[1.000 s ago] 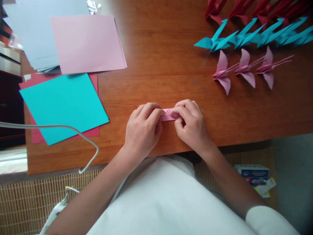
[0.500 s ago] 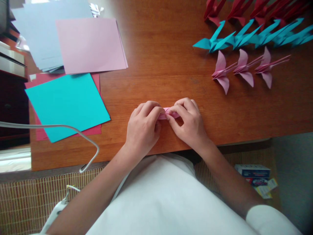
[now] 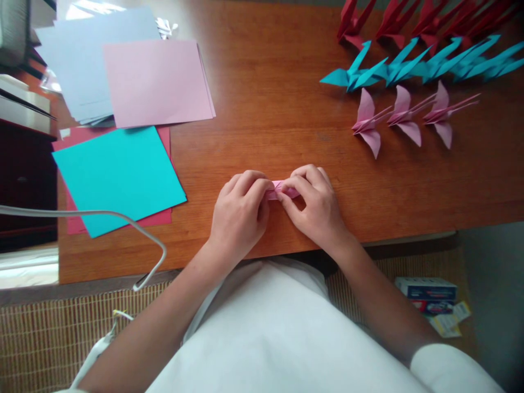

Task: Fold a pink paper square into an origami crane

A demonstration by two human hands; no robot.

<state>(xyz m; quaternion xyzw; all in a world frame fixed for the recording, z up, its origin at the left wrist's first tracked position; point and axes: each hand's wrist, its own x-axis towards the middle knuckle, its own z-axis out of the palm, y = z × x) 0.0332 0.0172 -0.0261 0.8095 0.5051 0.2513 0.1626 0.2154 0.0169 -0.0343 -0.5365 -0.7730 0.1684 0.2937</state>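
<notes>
Near the front edge of the wooden table [image 3: 262,131], a narrow piece of folded pink origami paper [image 3: 278,184] lies between my two hands. My left hand [image 3: 241,210] is closed on its left end, fingertips curled over it. On the right part, my right hand [image 3: 313,196] pinches the paper between thumb and index finger. Both ends of the paper are partly hidden under the fingers. Pink paper cranes [image 3: 403,117] stand at the right, beyond my right hand, with a row of turquoise paper cranes [image 3: 362,73] and red paper cranes [image 3: 352,24] behind them.
On the left lie a turquoise sheet stack [image 3: 123,180], red sheets [image 3: 164,218], pink sheets [image 3: 159,82] and pale grey-blue sheets [image 3: 82,65]. A white cable [image 3: 118,215] crosses the left front edge. Small boxes [image 3: 428,289] rest below the table at the right.
The camera view has shifted slightly, so the paper stacks appear a little further right. Both hands keep nearly the same grip on the folded pink paper.
</notes>
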